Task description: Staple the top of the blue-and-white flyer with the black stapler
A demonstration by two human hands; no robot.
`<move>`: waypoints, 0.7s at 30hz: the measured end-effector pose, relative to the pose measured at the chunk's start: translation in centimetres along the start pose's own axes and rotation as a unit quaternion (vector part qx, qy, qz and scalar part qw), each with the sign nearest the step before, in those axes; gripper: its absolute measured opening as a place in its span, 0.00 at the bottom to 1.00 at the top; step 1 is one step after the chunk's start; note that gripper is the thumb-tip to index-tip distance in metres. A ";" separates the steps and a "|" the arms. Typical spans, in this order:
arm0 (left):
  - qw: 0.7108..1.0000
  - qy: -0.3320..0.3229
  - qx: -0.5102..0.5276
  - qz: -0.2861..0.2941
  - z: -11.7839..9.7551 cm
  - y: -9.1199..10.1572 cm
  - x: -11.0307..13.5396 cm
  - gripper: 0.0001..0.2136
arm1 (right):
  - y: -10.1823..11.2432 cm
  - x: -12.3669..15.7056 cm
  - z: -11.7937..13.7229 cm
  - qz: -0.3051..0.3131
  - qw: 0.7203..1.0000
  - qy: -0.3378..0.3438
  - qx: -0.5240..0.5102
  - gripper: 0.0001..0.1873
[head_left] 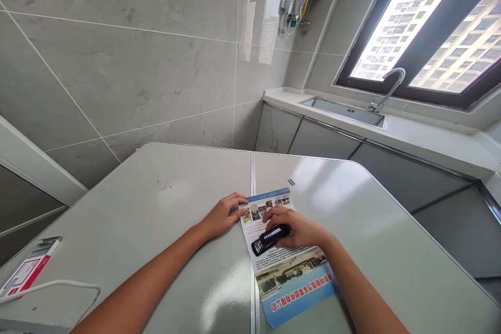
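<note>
A printed leaflet (pixel 287 276) with photos and a blue band lies on the grey table (pixel 156 203), just right of the table's middle seam. My left hand (pixel 223 215) rests flat on the table with its fingertips on the leaflet's far left corner. My right hand (pixel 299 227) lies on the leaflet and grips a small black stapler (pixel 269 239), which sits across the paper near its left edge. A few loose staples (pixel 291 182) lie just beyond the leaflet's far edge.
A red and white booklet (pixel 27 271) and a white cable (pixel 58 286) lie at the table's near left. Beyond the table, a counter with a steel sink (pixel 344 110) and tap (pixel 389 88) runs under a window. Grey tiled wall at left.
</note>
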State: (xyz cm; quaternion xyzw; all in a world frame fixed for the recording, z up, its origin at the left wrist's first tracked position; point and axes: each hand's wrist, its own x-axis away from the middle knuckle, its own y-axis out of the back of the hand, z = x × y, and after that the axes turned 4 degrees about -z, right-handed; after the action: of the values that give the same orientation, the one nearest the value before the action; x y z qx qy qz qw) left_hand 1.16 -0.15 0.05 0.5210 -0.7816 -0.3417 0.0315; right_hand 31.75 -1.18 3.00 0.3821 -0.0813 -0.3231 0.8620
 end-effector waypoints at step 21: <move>0.990 0.087 -0.100 -0.056 5.7 6.7 0.3 0.08 | -8.2 -5.9 5.0 -0.070 0.997 -0.017 -0.020 0.24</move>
State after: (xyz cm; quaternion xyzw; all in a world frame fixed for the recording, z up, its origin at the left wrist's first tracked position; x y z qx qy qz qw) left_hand -6.59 3.96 -0.63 0.5860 -0.7071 -0.3728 0.1326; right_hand 21.19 -4.61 1.28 0.3640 -0.0624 -0.3909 0.8431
